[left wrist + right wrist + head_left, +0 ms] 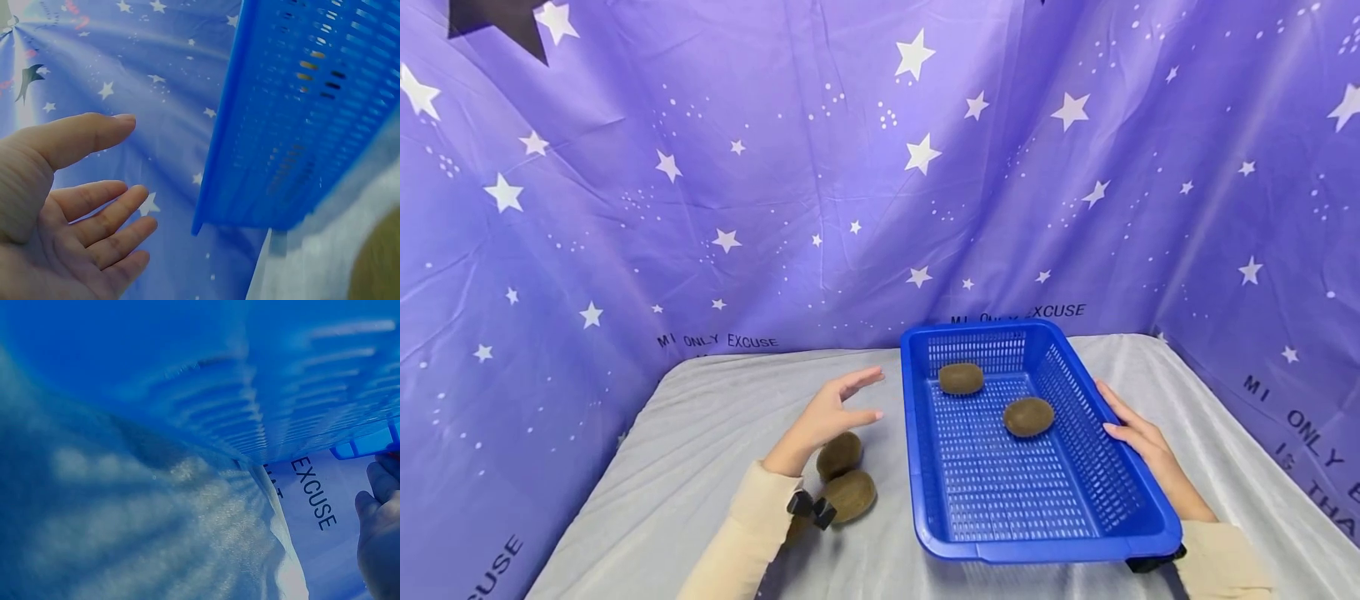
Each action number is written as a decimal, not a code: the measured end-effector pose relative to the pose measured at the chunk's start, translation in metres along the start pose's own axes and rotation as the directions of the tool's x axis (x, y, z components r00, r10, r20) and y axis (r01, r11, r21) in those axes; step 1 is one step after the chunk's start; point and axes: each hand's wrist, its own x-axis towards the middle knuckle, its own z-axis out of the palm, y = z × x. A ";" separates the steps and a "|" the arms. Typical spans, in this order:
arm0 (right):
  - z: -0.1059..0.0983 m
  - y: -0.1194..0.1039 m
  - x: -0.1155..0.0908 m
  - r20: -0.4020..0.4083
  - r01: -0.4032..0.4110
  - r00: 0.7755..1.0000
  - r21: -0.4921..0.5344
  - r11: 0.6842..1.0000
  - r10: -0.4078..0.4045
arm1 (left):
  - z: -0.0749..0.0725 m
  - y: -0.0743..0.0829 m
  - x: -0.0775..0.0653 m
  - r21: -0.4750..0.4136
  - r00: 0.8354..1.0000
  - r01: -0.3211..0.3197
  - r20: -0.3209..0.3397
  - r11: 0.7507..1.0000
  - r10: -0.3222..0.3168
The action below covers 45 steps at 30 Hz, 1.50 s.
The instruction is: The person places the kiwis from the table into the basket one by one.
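Observation:
A blue plastic basket (1037, 552) stands on the grey cloth, with two brown kiwifruit inside, one kiwifruit (961, 379) towards the back and another kiwifruit (1028, 417) near the right wall. To the basket's left, my left hand (829, 415) is in the air, thumb and fingers spread apart and nothing between them; its palm shows in the left wrist view. Below that hand lie more kiwifruit (848, 497) on the cloth, one partly behind my wrist. My right hand (1146, 437) touches the basket's right rim from outside with extended fingers.
Grey cloth (700, 467) covers the table. Purple star-patterned curtains (820, 183) hang behind and along both sides. Slotted basket walls (312, 112) rise beside my left hand in the left wrist view.

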 end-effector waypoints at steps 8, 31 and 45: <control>-0.003 0.000 0.001 0.045 -0.003 0.999 0.096 0.995 -0.001 | -0.020 -0.010 -0.032 0.016 1.000 -0.007 0.029 1.000 0.007; -0.002 0.002 0.003 0.076 0.029 0.996 0.085 0.996 -0.035 | -0.045 -0.039 -0.106 0.003 0.991 -0.115 0.073 0.993 0.115; -0.002 0.004 0.002 0.124 0.047 0.990 0.193 0.980 -0.072 | -0.057 -0.065 -0.129 -0.025 0.990 -0.066 0.124 0.997 0.069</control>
